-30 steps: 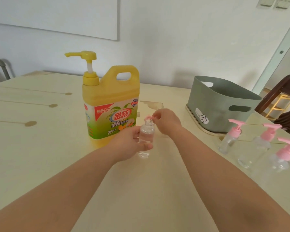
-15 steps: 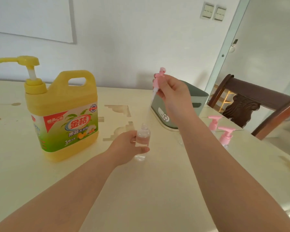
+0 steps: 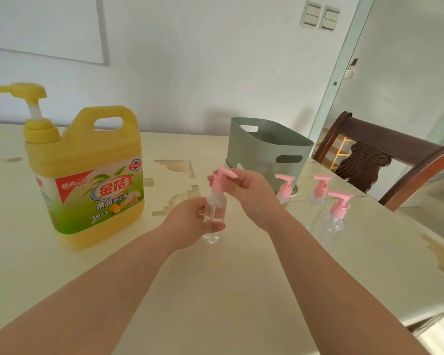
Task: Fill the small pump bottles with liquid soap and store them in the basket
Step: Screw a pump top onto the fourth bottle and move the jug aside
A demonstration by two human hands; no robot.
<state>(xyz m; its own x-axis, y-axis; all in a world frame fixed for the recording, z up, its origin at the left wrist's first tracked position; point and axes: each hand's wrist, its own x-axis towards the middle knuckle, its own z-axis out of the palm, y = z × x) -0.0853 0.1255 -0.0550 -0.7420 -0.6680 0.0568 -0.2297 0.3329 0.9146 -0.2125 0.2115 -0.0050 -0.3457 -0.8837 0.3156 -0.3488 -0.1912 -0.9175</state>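
My left hand (image 3: pixel 192 221) grips a small clear bottle (image 3: pixel 215 213) standing on the cream table. My right hand (image 3: pixel 244 190) pinches its pink pump head (image 3: pixel 222 179), which sits on the bottle's neck with the tube down inside. A big yellow soap jug (image 3: pixel 87 175) with a pump stands to the left. A grey-green basket (image 3: pixel 268 149) stands behind my right hand. Three more clear bottles with pink pumps (image 3: pixel 285 188) (image 3: pixel 319 189) (image 3: pixel 337 211) stand to the right, near the basket.
A dark wooden chair (image 3: pixel 385 160) stands past the table's right edge. The table's right edge (image 3: pixel 420 237) runs diagonally close to the three bottles. A wall closes off the far side.
My right hand had lifted the pink pump high out of the bottle; now it has come down and the pump sits on the bottle's neck again. The view has shifted slightly.
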